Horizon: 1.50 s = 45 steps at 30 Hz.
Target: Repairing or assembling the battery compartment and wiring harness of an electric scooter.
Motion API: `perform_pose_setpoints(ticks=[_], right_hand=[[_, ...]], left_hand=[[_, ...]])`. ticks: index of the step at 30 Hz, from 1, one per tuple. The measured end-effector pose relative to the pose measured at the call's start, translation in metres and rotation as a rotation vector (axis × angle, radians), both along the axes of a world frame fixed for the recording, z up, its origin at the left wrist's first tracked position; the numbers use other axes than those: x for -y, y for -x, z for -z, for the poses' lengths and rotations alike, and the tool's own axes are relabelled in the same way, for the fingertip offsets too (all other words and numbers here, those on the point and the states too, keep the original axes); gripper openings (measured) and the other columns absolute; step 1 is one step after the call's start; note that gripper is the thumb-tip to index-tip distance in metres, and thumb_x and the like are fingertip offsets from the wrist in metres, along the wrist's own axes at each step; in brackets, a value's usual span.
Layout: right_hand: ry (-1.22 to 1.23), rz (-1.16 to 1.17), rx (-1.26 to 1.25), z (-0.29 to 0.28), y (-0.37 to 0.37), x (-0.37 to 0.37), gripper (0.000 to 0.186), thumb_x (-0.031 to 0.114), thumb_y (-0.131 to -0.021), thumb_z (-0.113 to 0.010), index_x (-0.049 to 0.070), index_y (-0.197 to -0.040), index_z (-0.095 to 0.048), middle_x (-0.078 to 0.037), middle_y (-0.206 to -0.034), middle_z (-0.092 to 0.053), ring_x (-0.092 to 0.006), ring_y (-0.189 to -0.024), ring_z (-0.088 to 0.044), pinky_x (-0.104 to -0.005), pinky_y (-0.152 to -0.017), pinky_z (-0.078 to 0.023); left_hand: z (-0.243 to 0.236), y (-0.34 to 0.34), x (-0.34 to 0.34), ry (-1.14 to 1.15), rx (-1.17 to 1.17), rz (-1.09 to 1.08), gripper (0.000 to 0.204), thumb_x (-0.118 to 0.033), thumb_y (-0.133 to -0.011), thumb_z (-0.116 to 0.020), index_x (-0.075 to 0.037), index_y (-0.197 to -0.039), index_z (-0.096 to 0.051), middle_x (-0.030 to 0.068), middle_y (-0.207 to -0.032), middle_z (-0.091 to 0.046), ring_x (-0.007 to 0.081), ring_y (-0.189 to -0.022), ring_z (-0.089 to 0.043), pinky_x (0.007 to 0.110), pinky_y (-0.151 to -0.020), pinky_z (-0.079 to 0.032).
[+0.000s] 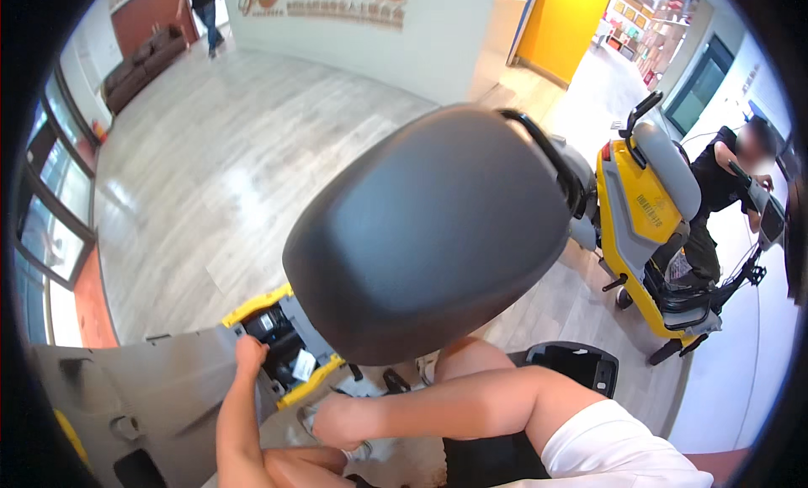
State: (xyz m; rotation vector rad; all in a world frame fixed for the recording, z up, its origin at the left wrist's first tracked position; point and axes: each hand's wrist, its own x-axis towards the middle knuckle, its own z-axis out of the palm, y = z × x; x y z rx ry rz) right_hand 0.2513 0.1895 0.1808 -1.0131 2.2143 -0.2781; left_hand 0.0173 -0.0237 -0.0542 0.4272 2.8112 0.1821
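My left hand (251, 352) is closed at the left edge of an open, yellow-rimmed scooter compartment (307, 379), its fingers curled over the edge. Black parts and a white label show inside. My right hand (337, 419) hangs low with curled fingers beside my shoe; what it holds, if anything, is hidden. A large dark-grey padded seat (421, 227) stands raised above the compartment. A grey body panel (160, 387) lies left of my left hand.
A yellow-and-grey scooter (644, 202) stands at right, with a person in black (720, 164) behind it. An open black plastic tray (576, 358) is near my bent leg. Further back are a brown sofa (143, 67), a walking person (204, 8) and a white wall (353, 59).
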Motion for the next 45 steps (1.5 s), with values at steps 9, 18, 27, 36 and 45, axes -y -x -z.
perform_pose_setpoints(ticks=[9, 18, 27, 36, 45], right_hand=[[-0.003, 0.039, 0.058, 0.008, 0.022, -0.016, 0.046, 0.036, -0.078, -0.082, -0.001, -0.105, -0.076, -0.018, -0.105, -0.075, -0.0355, -0.099, -0.071, -0.0467, -0.086, -0.055], [-0.121, 0.100, 0.073, 0.015, 0.043, -0.024, 0.050, 0.039, -0.082, -0.082, 0.003, -0.116, -0.074, -0.012, -0.118, -0.073, -0.0292, -0.109, -0.068, -0.0423, -0.094, -0.052], [0.038, 0.233, -0.098, 0.114, 0.071, -0.041, 0.049, 0.039, -0.078, -0.082, 0.004, -0.112, -0.075, -0.015, -0.108, -0.075, -0.0328, -0.097, -0.071, -0.0447, -0.083, -0.056], [-0.164, 0.195, 0.046, 0.077, -0.002, -0.024, 0.058, 0.039, -0.084, -0.077, 0.008, -0.132, -0.066, -0.013, -0.128, -0.068, -0.0309, -0.118, -0.064, -0.0431, -0.098, -0.051], [0.470, 0.520, -0.041, 0.030, -0.061, -0.093, 0.043, 0.030, -0.091, -0.072, 0.005, -0.126, -0.067, -0.015, -0.111, -0.074, -0.0265, -0.100, -0.070, -0.0377, -0.087, -0.055]], left_hand=[[-0.130, -0.059, -0.005, -0.162, 0.122, -0.058, 0.064, -0.029, -0.083, -0.080, -0.001, -0.136, -0.059, 0.0193, -0.098, -0.075, 0.0333, -0.094, -0.073, 0.042, -0.086, -0.055], [-0.173, -0.224, 0.082, -0.768, 0.029, -0.301, 0.029, -0.020, -0.091, -0.071, 0.000, -0.111, -0.070, 0.0133, -0.092, -0.069, 0.0216, -0.087, -0.067, 0.035, -0.077, -0.055], [-0.214, -0.361, 0.014, -0.262, -0.439, -0.038, 0.087, -0.038, -0.077, -0.082, -0.003, -0.147, -0.041, 0.0294, -0.150, -0.038, 0.0476, -0.136, -0.039, 0.051, -0.116, -0.032], [-0.210, -0.424, 0.039, -0.197, -0.511, -0.036, 0.093, -0.043, -0.086, -0.071, -0.007, -0.159, -0.025, 0.0301, -0.160, -0.025, 0.0543, -0.145, -0.024, 0.059, -0.119, -0.025], [-0.221, -0.419, 0.035, -0.274, -0.445, -0.130, 0.090, -0.038, -0.084, -0.074, -0.009, -0.157, -0.029, 0.0278, -0.159, -0.028, 0.0509, -0.145, -0.026, 0.058, -0.118, -0.027]])
